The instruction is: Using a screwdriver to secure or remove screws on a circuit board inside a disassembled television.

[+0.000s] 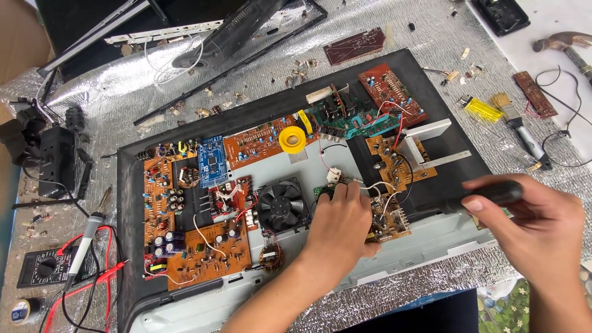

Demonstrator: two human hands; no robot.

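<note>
- Bench [431, 49] is wrapped in crinkly silver foil, screws and scraps all over.
- Right hand [542, 231] fingers wrapped round a black tool handle [499, 192].
- Left hand [339, 231] fingers curled down onto a small circuit board [388, 219].
- Black fan [282, 203] just left, solder spool [292, 140] behind it.
- Hammer [564, 44] far right corner.

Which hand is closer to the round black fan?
Left. The left hand rests just beside the round black fan, on a small circuit board. The right hand, holding a black tool, is far off.
</note>
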